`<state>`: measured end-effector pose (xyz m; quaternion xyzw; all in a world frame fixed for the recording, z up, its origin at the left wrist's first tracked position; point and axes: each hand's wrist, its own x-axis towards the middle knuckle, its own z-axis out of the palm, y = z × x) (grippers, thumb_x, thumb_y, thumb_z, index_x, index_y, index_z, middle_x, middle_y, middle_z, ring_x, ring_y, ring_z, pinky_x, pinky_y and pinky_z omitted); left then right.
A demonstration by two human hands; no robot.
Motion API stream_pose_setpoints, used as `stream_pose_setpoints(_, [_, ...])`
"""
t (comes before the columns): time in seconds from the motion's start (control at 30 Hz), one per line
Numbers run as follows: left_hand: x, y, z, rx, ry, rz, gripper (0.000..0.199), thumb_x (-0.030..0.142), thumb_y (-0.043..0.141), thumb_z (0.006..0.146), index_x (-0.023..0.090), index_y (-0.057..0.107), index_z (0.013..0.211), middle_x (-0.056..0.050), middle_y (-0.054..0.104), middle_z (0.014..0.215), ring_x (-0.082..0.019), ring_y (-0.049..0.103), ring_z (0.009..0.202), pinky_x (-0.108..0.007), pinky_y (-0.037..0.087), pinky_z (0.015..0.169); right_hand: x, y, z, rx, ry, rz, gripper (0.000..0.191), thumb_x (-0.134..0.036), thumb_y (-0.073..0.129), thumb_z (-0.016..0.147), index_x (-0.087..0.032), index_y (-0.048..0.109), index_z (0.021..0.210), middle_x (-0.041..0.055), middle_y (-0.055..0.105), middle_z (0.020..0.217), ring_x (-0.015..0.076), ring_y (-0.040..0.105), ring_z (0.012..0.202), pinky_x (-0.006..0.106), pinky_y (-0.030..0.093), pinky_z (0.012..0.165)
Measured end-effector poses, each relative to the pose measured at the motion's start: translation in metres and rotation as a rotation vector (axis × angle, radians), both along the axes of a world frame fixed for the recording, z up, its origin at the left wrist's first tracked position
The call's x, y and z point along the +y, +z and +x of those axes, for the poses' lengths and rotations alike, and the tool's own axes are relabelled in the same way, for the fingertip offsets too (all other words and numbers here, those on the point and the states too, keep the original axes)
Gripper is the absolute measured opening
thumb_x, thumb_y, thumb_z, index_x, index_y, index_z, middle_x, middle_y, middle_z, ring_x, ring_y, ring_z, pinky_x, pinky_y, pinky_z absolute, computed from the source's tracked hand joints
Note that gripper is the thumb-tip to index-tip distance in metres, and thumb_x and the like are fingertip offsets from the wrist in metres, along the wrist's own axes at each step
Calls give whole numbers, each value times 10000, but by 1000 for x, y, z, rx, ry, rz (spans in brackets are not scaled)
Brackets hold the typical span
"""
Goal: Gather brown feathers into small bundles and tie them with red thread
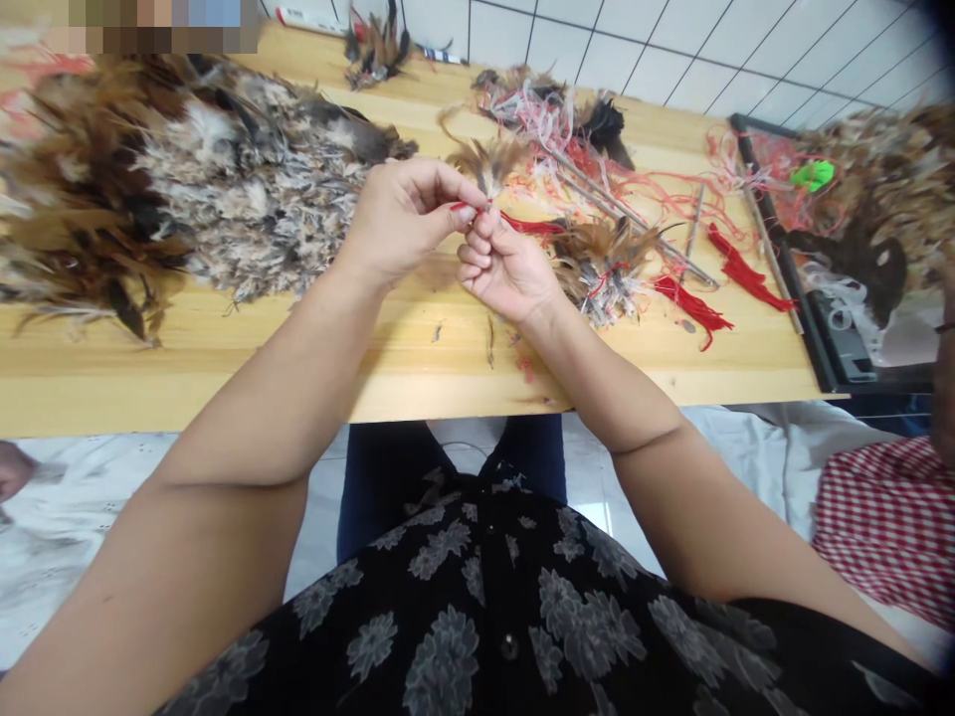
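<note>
Above the table's front half, my left hand (407,214) and my right hand (514,267) meet at the fingertips. Between them is the base of a small feather bundle (492,164), its brown tips fanning upward and away from me. A pinch of thumb and forefinger closes my left hand on it. My right hand has its fingers curled in, with the fingertips at the same base. A bit of red shows at the left fingertips; whether it is thread I cannot tell. Just beyond my right hand lie red threads (533,225) and a bunch of tied feathers (601,264).
A large heap of feathers (254,179) covers the wooden table's (418,383) left side. Thin sticks (634,214), red tassels (746,268) and tangled pink string (544,114) lie to the right. A black-edged tray (791,268) holds more feathers. Other people sit on both sides.
</note>
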<state>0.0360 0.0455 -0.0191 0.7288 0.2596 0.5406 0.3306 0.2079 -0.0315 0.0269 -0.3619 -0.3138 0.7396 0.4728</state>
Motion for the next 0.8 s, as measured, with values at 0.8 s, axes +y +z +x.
stream_pose_setpoints(0.8, [-31,15,15,112,371,394,124,245,718,1027,366,740,1018,-67,831,1032,-338,774,965,-545,628,844,-10,12,-18,245,-38,-243,381,-149,476,1250,-245,433,884,-118,293,645,58,294,503,147,297,531])
